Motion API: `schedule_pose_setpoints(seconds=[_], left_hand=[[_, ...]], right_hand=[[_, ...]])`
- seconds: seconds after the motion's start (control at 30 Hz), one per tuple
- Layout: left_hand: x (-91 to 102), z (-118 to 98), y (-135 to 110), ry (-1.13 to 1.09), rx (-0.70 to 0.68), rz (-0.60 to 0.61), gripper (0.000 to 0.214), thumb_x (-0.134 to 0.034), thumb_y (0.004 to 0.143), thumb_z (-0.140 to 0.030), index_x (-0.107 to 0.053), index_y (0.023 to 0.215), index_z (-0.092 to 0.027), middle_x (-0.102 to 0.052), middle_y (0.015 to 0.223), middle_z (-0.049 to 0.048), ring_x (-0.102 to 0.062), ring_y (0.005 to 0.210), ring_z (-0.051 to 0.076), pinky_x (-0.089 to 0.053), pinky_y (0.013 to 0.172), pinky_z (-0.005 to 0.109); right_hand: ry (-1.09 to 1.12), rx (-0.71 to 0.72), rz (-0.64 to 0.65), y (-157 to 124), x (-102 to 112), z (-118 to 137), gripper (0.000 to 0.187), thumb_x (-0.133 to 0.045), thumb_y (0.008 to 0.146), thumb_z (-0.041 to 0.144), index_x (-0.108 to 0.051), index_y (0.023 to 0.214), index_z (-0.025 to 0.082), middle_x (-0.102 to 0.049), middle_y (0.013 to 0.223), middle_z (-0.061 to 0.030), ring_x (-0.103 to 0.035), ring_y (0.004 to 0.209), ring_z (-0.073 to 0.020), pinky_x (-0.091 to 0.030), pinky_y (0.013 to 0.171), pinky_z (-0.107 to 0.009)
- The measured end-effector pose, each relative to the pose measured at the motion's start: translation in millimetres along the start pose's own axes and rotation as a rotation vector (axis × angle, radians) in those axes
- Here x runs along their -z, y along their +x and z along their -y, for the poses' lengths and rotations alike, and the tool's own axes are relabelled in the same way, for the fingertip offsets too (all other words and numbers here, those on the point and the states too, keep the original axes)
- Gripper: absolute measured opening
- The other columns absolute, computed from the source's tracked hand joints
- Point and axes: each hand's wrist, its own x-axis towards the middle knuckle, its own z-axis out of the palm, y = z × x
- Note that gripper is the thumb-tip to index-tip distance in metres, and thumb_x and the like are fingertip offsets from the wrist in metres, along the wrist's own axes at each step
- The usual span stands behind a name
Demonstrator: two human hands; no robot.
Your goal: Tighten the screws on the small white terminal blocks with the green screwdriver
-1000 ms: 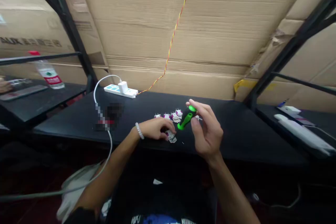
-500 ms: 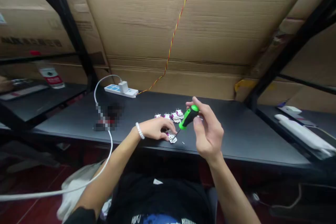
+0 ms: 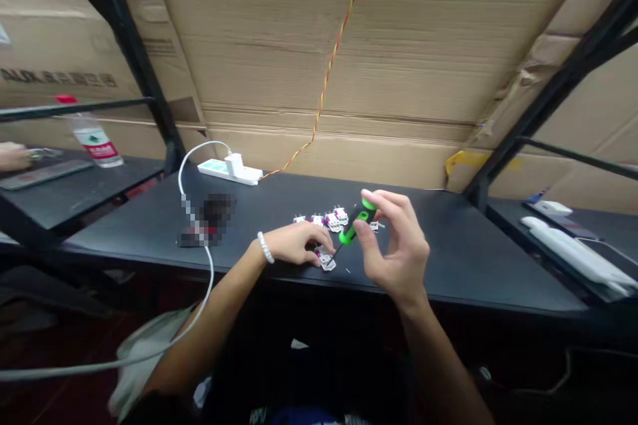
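Note:
My right hand [image 3: 399,242] grips a green and black screwdriver [image 3: 359,220] by its handle, thumb on one side and fingers at the top end. The shaft slants down to the left, and its tip meets a small white and purple plastic part [image 3: 326,260] near the table's front edge. With its fingers closed on that part, my left hand [image 3: 302,244] pins it against the tabletop. Several similar white and purple parts [image 3: 333,220] stand just behind. A tiny pale sliver, perhaps a screw [image 3: 348,271], lies to the right of the held part.
A white power strip [image 3: 229,171] with a plugged-in charger sits at the back left; its white cable [image 3: 212,272] loops over my left forearm. A blurred-out dark object [image 3: 207,222] lies left. Black rack posts [image 3: 481,192] flank the black table [image 3: 448,246]. Another person's hand [image 3: 14,156] shows far left.
My right hand has shifted its fingers round the screwdriver handle, with the thumb now lower across it. The tip stays on the part, and my left hand has not moved.

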Motion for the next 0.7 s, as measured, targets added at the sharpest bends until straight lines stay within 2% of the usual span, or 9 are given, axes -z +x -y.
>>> schedule_pose_setpoints(seconds=[0.07, 0.13, 0.33, 0.4, 0.57, 0.63, 0.7], left_hand=[[0.3, -0.1, 0.4, -0.003, -0.003, 0.008, 0.03, -0.088, 0.08, -0.01, -0.083, 0.109, -0.018, -0.079, 0.115, 0.0083, -0.073, 0.108, 0.022, -0.052, 0.102, 0.029], [0.6, -1.1, 0.5, -0.009, 0.001, 0.01, 0.03, -0.087, 0.081, -0.01, -0.083, 0.109, -0.018, -0.079, 0.115, 0.0083, -0.073, 0.108, 0.021, -0.051, 0.103, 0.029], [0.3, -2.1, -0.2, -0.002, 0.013, -0.003, 0.032, -0.087, 0.08, -0.009, -0.082, 0.109, -0.02, -0.08, 0.115, 0.0063, -0.072, 0.11, 0.021, -0.051, 0.104, 0.03], [0.1, -0.6, 0.1, 0.001, 0.004, 0.007, 0.033, -0.087, 0.08, -0.008, -0.082, 0.11, -0.019, -0.079, 0.115, 0.0072, -0.072, 0.109, 0.021, -0.051, 0.103, 0.029], [0.6, 0.1, 0.2, -0.001, 0.008, 0.019, 0.031, -0.087, 0.082, -0.012, -0.082, 0.112, -0.018, -0.079, 0.118, 0.0085, -0.073, 0.109, 0.022, -0.051, 0.104, 0.031], [1.0, -1.8, -0.2, 0.001, 0.014, 0.018, 0.03, -0.086, 0.082, -0.012, -0.082, 0.11, -0.019, -0.079, 0.116, 0.0072, -0.073, 0.11, 0.022, -0.051, 0.105, 0.031], [1.3, -3.6, -0.5, 0.009, 0.019, 0.017, 0.03, -0.086, 0.081, -0.01, -0.082, 0.108, -0.02, -0.079, 0.115, 0.0063, -0.072, 0.11, 0.021, -0.051, 0.105, 0.03]], right_hand=[[0.036, -0.01, 0.041, -0.4, 0.5, -0.9, 0.048, -0.056, 0.1, 0.013, -0.063, 0.145, 0.025, -0.07, 0.13, -0.0121, -0.069, 0.115, -0.0256, -0.06, 0.093, -0.043], [0.059, -0.008, 0.048, -0.4, 0.7, -0.8, 0.048, -0.053, 0.101, 0.013, -0.063, 0.146, 0.025, -0.071, 0.132, -0.0125, -0.068, 0.119, -0.0268, -0.059, 0.096, -0.045], [-0.047, 0.032, -0.053, 1.6, -1.0, 2.7, 0.045, -0.081, 0.087, 0.021, -0.072, 0.13, 0.027, -0.063, 0.109, -0.0062, -0.063, 0.091, -0.0204, -0.058, 0.076, -0.036], [-0.042, 0.015, -0.046, 1.4, -0.7, 2.8, 0.044, -0.077, 0.09, 0.019, -0.072, 0.133, 0.028, -0.064, 0.11, -0.0066, -0.064, 0.091, -0.02, -0.058, 0.076, -0.036], [0.045, -0.021, 0.059, -0.6, 1.8, 1.8, 0.048, -0.053, 0.1, 0.016, -0.063, 0.147, 0.025, -0.069, 0.129, -0.0129, -0.067, 0.114, -0.0271, -0.061, 0.09, -0.043], [0.022, -0.011, 0.047, -0.3, 1.8, 2.3, 0.046, -0.057, 0.099, 0.02, -0.065, 0.144, 0.025, -0.068, 0.127, -0.0127, -0.067, 0.112, -0.0273, -0.061, 0.088, -0.043], [-0.025, 0.004, 0.018, 0.6, 0.9, 3.4, 0.045, -0.068, 0.095, 0.023, -0.068, 0.139, 0.026, -0.067, 0.119, -0.0107, -0.067, 0.102, -0.0251, -0.061, 0.081, -0.04]])
